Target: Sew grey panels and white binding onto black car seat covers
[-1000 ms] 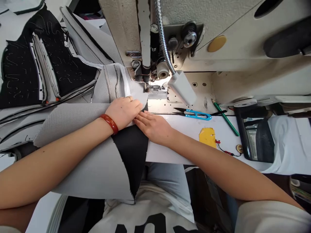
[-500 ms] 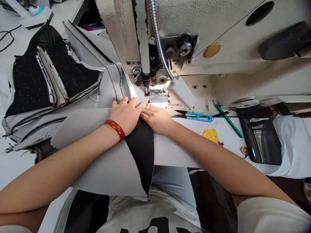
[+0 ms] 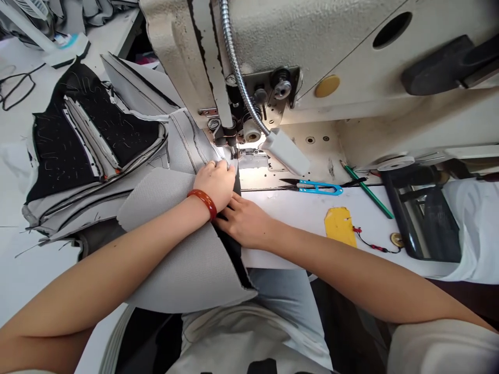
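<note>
A grey mesh fabric panel [image 3: 189, 270] with a black backing [image 3: 230, 244] runs up to the needle and presser foot of a sewing machine [image 3: 236, 148]. My left hand [image 3: 216, 182], a ring on one finger and a red bangle at its wrist, grips the panel just in front of the foot, fingers bent onto the cloth. Lower and to its right, my right hand [image 3: 247, 221] holds the panel's right edge at the black side; its fingertips are partly hidden beneath my left hand and the cloth. The sewn grey and black piece [image 3: 128, 119] spreads out to the left.
Blue thread snips [image 3: 319, 187] and a green pencil [image 3: 366, 189] lie right of the needle. Near them are a yellow tag [image 3: 340, 226] and a dark glossy tray [image 3: 424, 218]. A white lamp head [image 3: 288, 150] hangs low beside the foot. A white stand [image 3: 66, 49] is at upper left.
My right hand has slid down and toward me along the panel's edge. The panel's right edge is folded over more, covering much of the black side. The view has shifted slightly.
</note>
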Tool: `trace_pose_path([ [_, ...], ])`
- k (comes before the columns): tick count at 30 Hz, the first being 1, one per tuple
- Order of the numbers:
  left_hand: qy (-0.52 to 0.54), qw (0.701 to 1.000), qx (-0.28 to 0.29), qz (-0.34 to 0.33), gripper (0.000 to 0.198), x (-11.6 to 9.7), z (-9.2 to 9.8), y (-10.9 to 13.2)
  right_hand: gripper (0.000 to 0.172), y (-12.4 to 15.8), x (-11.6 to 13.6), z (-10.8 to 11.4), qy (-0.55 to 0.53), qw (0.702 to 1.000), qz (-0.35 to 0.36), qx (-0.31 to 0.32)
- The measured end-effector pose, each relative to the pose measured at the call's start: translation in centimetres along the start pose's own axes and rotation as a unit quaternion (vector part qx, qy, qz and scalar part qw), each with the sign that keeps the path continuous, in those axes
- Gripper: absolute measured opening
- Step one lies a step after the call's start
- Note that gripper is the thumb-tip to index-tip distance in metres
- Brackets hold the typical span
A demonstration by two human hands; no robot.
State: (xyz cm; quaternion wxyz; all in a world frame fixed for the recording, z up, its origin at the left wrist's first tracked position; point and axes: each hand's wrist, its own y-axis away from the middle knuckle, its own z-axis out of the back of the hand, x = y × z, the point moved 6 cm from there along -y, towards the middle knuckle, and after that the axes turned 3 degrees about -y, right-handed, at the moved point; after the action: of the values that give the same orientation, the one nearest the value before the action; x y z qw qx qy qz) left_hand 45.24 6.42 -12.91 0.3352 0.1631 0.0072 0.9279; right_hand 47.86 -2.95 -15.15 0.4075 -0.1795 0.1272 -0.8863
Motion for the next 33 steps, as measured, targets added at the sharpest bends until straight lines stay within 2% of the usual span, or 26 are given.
trace_pose_path([
  [3, -0.011, 1.000, 0.015, 0.005, 0.028, -0.1, 0.1, -0.3, 0.028, -0.6, -1.3, -0.4, 0.000, 0.999, -0.027, 0.018],
  [8, -0.003, 1.000, 0.010, 0.016, 0.029, 0.0, 0.4, -0.9, 0.028, -1.2, -2.8, -0.8, 0.020, 0.997, -0.071, 0.029],
  [13, 0.039, 0.997, -0.056, 0.024, 0.033, 0.6, 0.0, -1.0, 0.025, -0.8, -2.5, -0.9, 0.020, 0.995, -0.092, 0.036],
  [15, 0.051, 0.995, -0.084, 0.031, 0.032, 0.7, -0.1, -1.1, 0.034, -0.6, -2.4, -0.9, 0.012, 0.994, -0.098, 0.053],
  [19, 0.068, 0.992, -0.092, 0.052, 0.030, 0.6, -0.2, -1.1, 0.053, -0.8, -2.7, -0.5, -0.027, 0.991, -0.103, 0.083],
  [22, 0.060, 0.990, -0.118, 0.041, 0.032, 0.7, 0.8, 0.1, 0.061, -0.2, -2.9, 0.9, -0.091, 0.985, -0.100, 0.104],
  [24, 0.028, 0.990, -0.132, 0.030, 0.033, 1.2, 1.7, 1.1, 0.073, 1.1, -2.4, 2.2, -0.152, 0.978, -0.084, 0.114],
  [26, -0.002, 0.995, -0.101, 0.012, 0.037, 1.7, 2.3, 1.7, 0.086, 2.6, -1.1, 3.1, -0.195, 0.971, -0.064, 0.121],
  [28, -0.009, 0.999, -0.029, -0.011, 0.039, 1.8, 2.3, 1.7, 0.085, 3.5, 0.8, 3.0, -0.173, 0.976, -0.061, 0.120],
  [30, 0.012, 0.999, 0.031, 0.000, 0.039, 1.4, 2.2, 1.3, 0.070, 3.2, 2.9, 2.1, -0.092, 0.987, -0.080, 0.106],
  [33, 0.046, 0.995, 0.062, 0.060, 0.037, 0.1, 1.9, 1.3, 0.047, 1.1, 5.4, 0.3, 0.016, 0.991, -0.112, 0.073],
])
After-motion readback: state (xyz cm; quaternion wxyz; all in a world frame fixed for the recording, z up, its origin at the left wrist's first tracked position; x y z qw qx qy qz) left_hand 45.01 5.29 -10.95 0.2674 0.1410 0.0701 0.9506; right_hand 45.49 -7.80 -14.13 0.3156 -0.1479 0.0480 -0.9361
